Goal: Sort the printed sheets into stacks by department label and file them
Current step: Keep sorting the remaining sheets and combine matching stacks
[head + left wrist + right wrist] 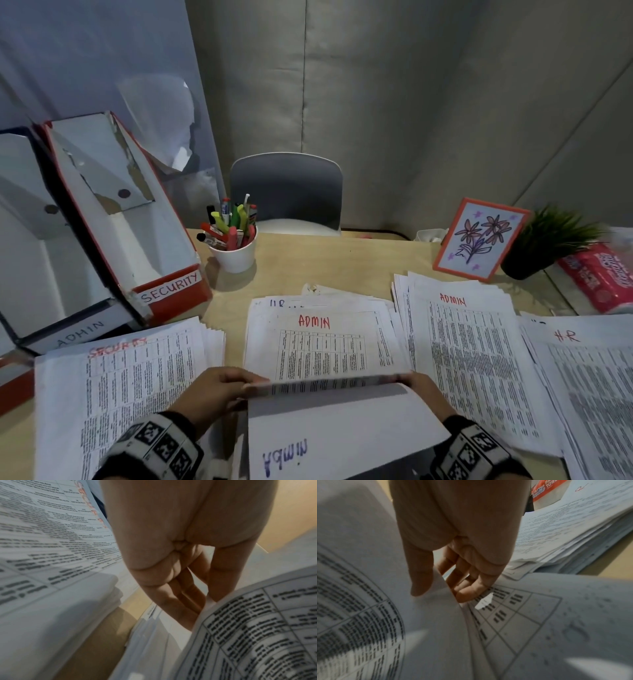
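Note:
A printed sheet (342, 421) curls up over the middle pile (318, 346), whose top page reads ADMIN in red. The sheet's blank back shows "Admin" in blue, upside down. My left hand (239, 383) pinches its raised edge at the left, and my right hand (411, 380) pinches it at the right. In the left wrist view the left hand (197, 601) has its thumb over the sheet (257, 628) and its fingers under. In the right wrist view the right hand (441, 592) grips the sheet (359, 615) the same way. Sorted stacks lie around: SECURITY (137, 383), ADMIN (469, 353), H.R (589, 377).
Two open file boxes lean at the left, a red one labelled SECURITY (171, 291) and a dark one labelled ADMIN (78, 334). A white cup of markers (234, 253) stands behind the piles. A flower picture (479, 240), a potted plant (544, 243) and a red packet (603, 277) sit at the back right.

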### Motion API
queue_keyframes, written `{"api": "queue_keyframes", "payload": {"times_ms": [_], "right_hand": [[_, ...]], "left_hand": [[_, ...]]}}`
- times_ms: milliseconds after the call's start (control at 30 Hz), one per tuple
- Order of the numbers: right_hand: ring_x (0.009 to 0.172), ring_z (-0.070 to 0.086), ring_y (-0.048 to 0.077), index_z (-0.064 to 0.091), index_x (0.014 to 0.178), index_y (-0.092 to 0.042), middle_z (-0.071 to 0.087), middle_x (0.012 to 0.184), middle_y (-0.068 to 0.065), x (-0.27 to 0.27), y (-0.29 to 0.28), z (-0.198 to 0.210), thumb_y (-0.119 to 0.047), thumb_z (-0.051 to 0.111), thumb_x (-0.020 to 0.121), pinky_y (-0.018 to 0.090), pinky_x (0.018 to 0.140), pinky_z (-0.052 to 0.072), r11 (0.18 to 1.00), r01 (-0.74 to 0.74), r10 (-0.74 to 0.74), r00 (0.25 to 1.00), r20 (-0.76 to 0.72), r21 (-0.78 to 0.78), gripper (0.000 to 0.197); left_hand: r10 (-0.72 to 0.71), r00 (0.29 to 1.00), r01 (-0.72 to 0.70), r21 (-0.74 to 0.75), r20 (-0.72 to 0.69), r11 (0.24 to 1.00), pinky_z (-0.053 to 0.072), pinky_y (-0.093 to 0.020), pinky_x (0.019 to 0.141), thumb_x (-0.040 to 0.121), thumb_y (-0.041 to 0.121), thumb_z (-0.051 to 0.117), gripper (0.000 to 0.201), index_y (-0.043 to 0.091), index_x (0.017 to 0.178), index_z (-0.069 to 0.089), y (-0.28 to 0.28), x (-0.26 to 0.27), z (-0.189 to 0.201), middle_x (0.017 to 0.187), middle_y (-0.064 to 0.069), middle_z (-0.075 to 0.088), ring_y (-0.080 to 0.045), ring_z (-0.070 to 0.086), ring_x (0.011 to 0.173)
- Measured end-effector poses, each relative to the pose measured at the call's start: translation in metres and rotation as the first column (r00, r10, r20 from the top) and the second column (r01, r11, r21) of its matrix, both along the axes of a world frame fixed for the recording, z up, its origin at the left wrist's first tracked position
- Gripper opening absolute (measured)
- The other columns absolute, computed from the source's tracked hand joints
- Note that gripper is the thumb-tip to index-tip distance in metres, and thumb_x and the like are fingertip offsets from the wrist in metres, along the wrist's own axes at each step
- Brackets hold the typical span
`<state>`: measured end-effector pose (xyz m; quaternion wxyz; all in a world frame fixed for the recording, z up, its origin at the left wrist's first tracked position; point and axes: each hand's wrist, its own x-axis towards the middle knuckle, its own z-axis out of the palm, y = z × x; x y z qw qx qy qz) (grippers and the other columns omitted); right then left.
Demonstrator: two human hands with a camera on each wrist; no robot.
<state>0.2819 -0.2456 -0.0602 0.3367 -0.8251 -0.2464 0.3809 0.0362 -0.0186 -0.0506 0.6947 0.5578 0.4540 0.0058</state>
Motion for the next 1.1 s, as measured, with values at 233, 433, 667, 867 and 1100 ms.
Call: {"api": "queue_keyframes", "payload": {"times_ms": [233,433,667,867,1100], "right_hand": [[0.057,0.066,0.006,0.065,0.081,0.004,0.068,0.063,0.003,-0.017,0.003,0.0,0.019,0.06,0.077,0.013,0.048,0.047,0.951,0.287,-0.251,0.934,-0.253,0.115,0.016],[0.048,0.042,0.003,0.052,0.063,-0.01,0.043,0.063,-0.001,-0.017,0.007,0.0,-0.003,0.076,0.074,0.006,0.043,0.033,0.97,0.239,-0.227,0.959,-0.169,0.052,0.027],[0.051,0.055,0.006,0.068,0.067,-0.01,0.062,0.061,0.001,-0.019,0.009,0.007,0.003,0.077,0.07,0.016,0.052,0.046,0.973,0.23,-0.224,0.959,-0.176,0.011,0.016],[0.084,0.059,0.009,0.065,0.083,-0.018,0.063,0.082,-0.006,-0.012,0.009,-0.004,-0.017,0.071,0.081,0.014,0.072,0.043,0.985,0.167,-0.171,0.98,-0.098,-0.046,0.007],[0.052,0.031,0.01,0.033,0.049,-0.019,0.027,0.052,-0.004,-0.008,0.003,-0.005,-0.005,0.056,0.079,0.019,0.048,0.027,0.987,0.155,-0.155,0.988,0.009,-0.044,0.04]], "left_hand": [[0.017,1.0,-0.019,-0.13,-0.015,0.991,0.047,-0.029,0.057,0.09,0.015,0.056,0.022,-0.002,0.097,0.069,-0.01,0.007,0.001,0.085,-0.021,0.064,-0.027,0.057,0.068],[-0.097,0.992,0.09,-0.089,-0.081,0.992,0.051,-0.041,0.088,0.055,0.087,0.058,0.088,0.01,0.095,0.075,-0.012,0.01,-0.006,0.096,-0.005,0.075,-0.025,0.07,0.09],[-0.063,0.97,0.115,0.216,-0.235,0.97,0.041,-0.027,0.065,0.083,0.07,0.026,0.062,0.017,0.062,0.051,-0.022,0.019,0.004,0.064,0.001,0.052,-0.015,0.048,0.062],[-0.168,0.947,0.25,0.301,-0.273,0.92,0.037,-0.025,0.059,0.081,0.042,0.07,0.043,0.004,0.062,0.059,-0.012,0.009,-0.009,0.057,-0.004,0.051,-0.015,0.05,0.055],[-0.138,0.965,0.202,0.297,-0.222,0.933,0.05,-0.028,0.063,0.08,0.033,0.072,0.03,0.008,0.064,0.075,-0.015,0.024,0.002,0.06,-0.007,0.07,-0.025,0.065,0.065]]}}
